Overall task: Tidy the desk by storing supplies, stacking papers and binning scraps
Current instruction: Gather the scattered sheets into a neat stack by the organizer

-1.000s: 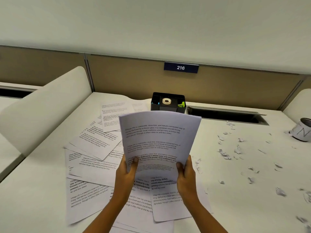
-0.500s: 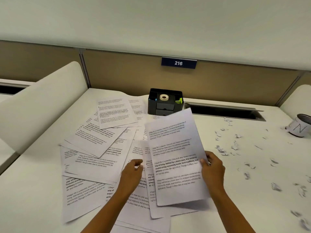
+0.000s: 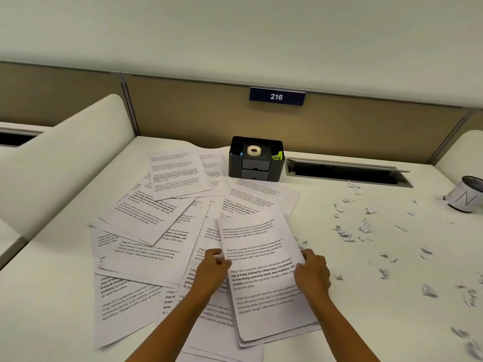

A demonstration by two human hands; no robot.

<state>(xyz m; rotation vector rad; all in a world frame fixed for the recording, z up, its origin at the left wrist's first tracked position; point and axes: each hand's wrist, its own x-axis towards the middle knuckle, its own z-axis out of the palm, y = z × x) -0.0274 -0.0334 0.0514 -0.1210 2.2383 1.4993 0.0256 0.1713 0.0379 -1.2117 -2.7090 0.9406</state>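
Two hands now pinch the stack (image 3: 264, 278) flat on the desk (image 3: 47, 296), no longer raised, left hand (image 3: 212, 270) and right hand (image 3: 312, 275) clamping its sides, loose sheets (image 3: 146, 226) left, organizer (image 3: 256, 159) behind, scraps (image 3: 366, 228) and cup (image 3: 467, 194) right.

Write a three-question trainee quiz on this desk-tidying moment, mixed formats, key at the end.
1. True or false: both hands grip the same small stack of sheets.
2. Multiple choice: the roll of tape sits A) among the paper scraps, B) on top of the black organizer, C) inside the white cup.
3. Short answer: on which side of the desk do the paper scraps lie?

Key
1. True: the left hand holds the left edge, the right hand the right edge.
2. B.
3. The right side, near the tipped white cup.
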